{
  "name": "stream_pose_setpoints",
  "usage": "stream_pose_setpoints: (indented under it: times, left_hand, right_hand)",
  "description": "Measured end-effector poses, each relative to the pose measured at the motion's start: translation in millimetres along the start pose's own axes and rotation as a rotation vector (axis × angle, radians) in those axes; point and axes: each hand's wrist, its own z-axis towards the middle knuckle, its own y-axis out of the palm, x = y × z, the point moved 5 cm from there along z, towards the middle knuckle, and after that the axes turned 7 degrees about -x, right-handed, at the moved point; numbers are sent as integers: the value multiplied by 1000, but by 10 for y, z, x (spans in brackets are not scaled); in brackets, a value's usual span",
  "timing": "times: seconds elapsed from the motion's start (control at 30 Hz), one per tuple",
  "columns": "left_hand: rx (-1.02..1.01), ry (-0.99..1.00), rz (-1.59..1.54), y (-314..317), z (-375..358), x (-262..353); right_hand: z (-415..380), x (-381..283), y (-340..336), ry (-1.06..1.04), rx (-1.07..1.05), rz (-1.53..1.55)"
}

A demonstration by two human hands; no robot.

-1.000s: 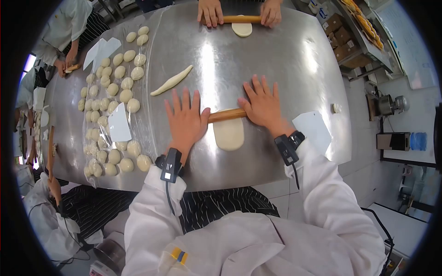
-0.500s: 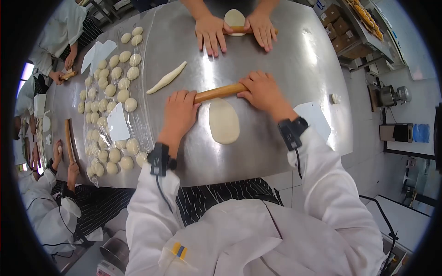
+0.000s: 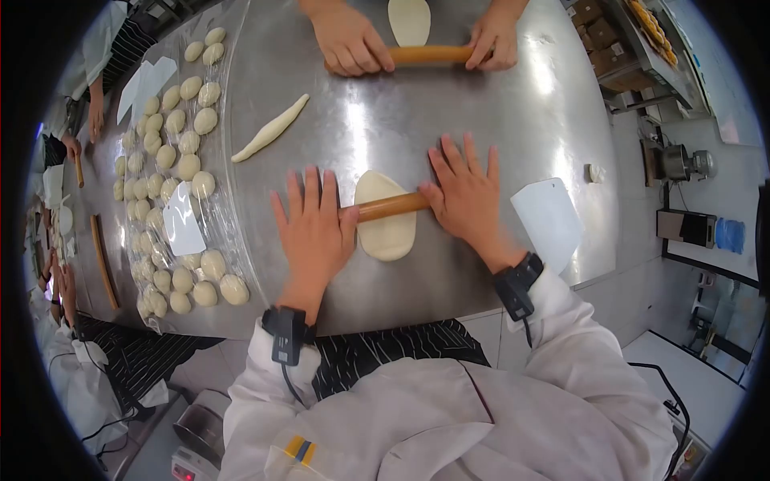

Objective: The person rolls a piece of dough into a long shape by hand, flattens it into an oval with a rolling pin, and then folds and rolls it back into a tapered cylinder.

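An oval sheet of flattened dough [image 3: 388,239] lies on the steel table before me, with a wooden rolling pin [image 3: 393,207] across its middle. My left hand [image 3: 314,232] rests on the pin's left end, fingers stretched forward and apart, thumb beside the wood. On the right end, my right hand [image 3: 469,196] lies with its fingers spread as well. Both palms cover the pin's ends, and neither hand is wrapped round it. Dough shows beyond the pin and on my side of it.
Opposite, a co-worker's hands [image 3: 349,40] hold another rolling pin [image 3: 429,54] near an oval dough [image 3: 410,20]. A dough strip [image 3: 271,128] lies left of centre. Further left are several dough balls [image 3: 188,167] under plastic film and a white scraper [image 3: 184,220]. Another white scraper [image 3: 549,220] lies right.
The rolling pin has come from the dough's far end back to its middle. My fingers, curled round it before, are now stretched out. The co-worker's hands now grip their pin, clear of their dough.
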Motion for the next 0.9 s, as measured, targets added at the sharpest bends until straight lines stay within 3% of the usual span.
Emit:
stream_pose_setpoints:
  times: [0.2,0.27,0.33,0.4,0.43,0.47,0.5,0.63,0.7,0.9]
  left_hand:
    - [137,1,20,-23,769,-190]
    - [286,-53,107,-47,1039,-292]
    - [198,-24,44,-234,1192,-324]
    - [116,4,-15,-342,1160,-366]
    - [100,124,-86,-280,951,-352]
    - [88,246,-154,-223,792,-323]
    - [97,250,-145,-143,697,-335]
    - [130,170,-199,-130,445,-341]
    - [246,200,-238,-337,110,-272]
    - [177,106,-144,76,-626,-27]
  right_hand:
    - [795,256,219,57,32,52]
    - [1135,384,289,70,41,58]
    - [1291,404,96,76,69,69]
    - [1358,574,82,215,-340,489]
    - [1204,566,33,213,-333,493]
    - [961,428,-50,8,-259,305]
    - [772,287,-90,-192,-183,113]
    - [467,237,33,-156,-68,146]
    - [53,128,-215,-120,235,152]
    - [-700,-110,26,7,155,77]
